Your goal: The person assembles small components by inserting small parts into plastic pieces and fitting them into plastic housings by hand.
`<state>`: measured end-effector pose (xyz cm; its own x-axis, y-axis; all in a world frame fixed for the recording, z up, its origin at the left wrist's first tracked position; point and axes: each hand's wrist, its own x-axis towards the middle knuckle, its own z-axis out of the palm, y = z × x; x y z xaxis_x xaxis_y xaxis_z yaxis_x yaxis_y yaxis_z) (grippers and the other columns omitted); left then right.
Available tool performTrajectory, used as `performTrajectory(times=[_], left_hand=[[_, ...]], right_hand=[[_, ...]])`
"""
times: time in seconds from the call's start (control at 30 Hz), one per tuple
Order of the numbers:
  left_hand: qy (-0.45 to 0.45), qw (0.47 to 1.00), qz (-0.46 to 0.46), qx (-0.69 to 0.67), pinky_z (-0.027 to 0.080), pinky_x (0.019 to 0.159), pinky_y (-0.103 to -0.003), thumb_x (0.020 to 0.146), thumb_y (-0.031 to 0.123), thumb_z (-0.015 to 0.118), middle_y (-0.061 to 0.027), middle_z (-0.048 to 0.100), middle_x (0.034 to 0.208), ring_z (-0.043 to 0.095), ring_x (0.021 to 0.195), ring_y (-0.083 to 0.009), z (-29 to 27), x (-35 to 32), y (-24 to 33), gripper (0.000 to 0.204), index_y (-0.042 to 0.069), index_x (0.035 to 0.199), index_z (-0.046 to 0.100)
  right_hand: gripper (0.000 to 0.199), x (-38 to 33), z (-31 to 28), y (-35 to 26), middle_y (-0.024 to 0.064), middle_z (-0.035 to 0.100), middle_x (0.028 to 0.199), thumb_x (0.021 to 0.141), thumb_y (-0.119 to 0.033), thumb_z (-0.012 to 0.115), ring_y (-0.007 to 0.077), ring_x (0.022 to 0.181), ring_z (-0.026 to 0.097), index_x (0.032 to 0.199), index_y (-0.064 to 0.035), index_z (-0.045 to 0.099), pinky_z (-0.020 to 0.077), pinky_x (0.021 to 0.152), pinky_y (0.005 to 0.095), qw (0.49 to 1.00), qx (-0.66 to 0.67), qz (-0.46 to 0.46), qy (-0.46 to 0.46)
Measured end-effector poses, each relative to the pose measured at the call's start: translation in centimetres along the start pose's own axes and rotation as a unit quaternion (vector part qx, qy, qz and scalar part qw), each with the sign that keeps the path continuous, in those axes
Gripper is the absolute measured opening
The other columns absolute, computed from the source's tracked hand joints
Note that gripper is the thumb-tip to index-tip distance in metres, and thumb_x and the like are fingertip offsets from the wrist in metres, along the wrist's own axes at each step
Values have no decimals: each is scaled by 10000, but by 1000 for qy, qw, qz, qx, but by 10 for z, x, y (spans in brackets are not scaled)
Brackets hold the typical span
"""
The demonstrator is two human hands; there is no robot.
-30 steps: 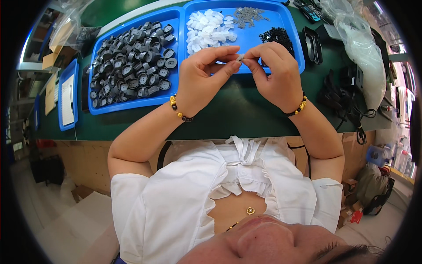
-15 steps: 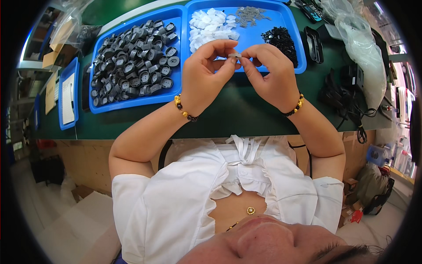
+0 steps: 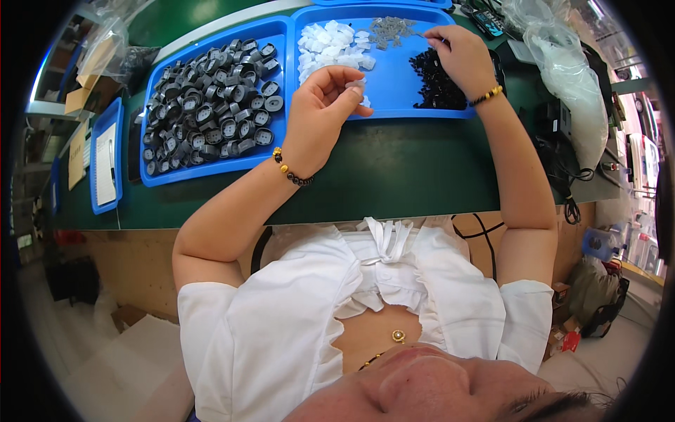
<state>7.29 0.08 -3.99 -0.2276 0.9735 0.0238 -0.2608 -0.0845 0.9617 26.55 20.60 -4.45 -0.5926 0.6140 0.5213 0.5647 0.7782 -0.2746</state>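
My left hand (image 3: pixel 320 119) is closed over the near edge of the blue parts tray (image 3: pixel 390 112), pinching a small translucent white plastic piece (image 3: pixel 356 84) between thumb and fingers. Out over the right side of that tray is my right hand (image 3: pixel 460 62), its fingertips drawn together beside the small grey pieces (image 3: pixel 392 31). Whatever sits between those fingertips is too small to make out. White translucent pieces (image 3: pixel 330 43) are heaped at the tray's left. A pile of tiny black parts (image 3: pixel 437 83) lies below and beside my right hand, partly covered by it.
A second blue tray (image 3: pixel 287 42) on the left holds many dark grey, cup-like plastic parts (image 3: pixel 204 112). Further left, a small blue tray (image 3: pixel 119 197) carries a notepad and pen. Clear plastic bags (image 3: pixel 573 91) and black cables (image 3: pixel 562 165) lie at the right of the green table (image 3: pixel 394 169).
My right hand has left the piece both hands were handling and moved up and right to the grey pieces. My left hand stays near the same spot, keeping a white piece pinched.
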Motion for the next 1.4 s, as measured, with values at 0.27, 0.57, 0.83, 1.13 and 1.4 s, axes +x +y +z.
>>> performTrajectory(times=[0.27, 0.57, 0.83, 1.13, 1.4], left_hand=[[4, 1000, 9, -15, 548, 794, -270, 906, 37, 602, -39, 600, 993, 622, 814, -114, -2, 2, -2, 217, -2, 1119, 605], [-19, 999, -33, -32, 536, 860, -287, 907, 48, 607, -76, 638, 1060, 655, 918, -154, -4, 2, -2, 275, -21, 1174, 602], [-56, 988, -55, -133, 510, 957, -302, 967, 75, 564, -123, 618, 1222, 638, 1055, -192, 2, 1, 3, 327, -33, 1276, 567], [-93, 988, -53, -115, 511, 963, -314, 964, 95, 583, -137, 622, 1217, 641, 1067, -202, -1, -1, 0, 332, -24, 1274, 573], [-102, 986, -53, -124, 517, 958, -328, 953, 99, 603, -128, 639, 1186, 657, 1032, -209, -2, -2, -1, 327, -25, 1255, 586]], right_hand=[[179, 36, 25, 19, 135, 684, 951, 887, -174, 617, 310, 877, 650, 1002, -63, 697, 515, 785, 386, 989, -79, 2, -123], [194, 25, 7, -15, 115, 681, 984, 925, -127, 578, 248, 929, 657, 1085, -64, 666, 516, 790, 341, 996, -58, -59, 12], [218, -38, -30, -90, 21, 690, 929, 883, -173, 714, 86, 832, 589, 1049, -32, 713, 471, 760, 219, 768, 589, 210, -138], [203, -49, -28, -93, 25, 695, 927, 861, -93, 711, 75, 794, 609, 1052, -26, 717, 496, 737, 211, 788, 569, 199, -127], [275, -47, -35, -87, 41, 704, 938, 848, -35, 699, 99, 899, 662, 1122, -18, 682, 528, 811, 224, 801, 567, 150, -124]])
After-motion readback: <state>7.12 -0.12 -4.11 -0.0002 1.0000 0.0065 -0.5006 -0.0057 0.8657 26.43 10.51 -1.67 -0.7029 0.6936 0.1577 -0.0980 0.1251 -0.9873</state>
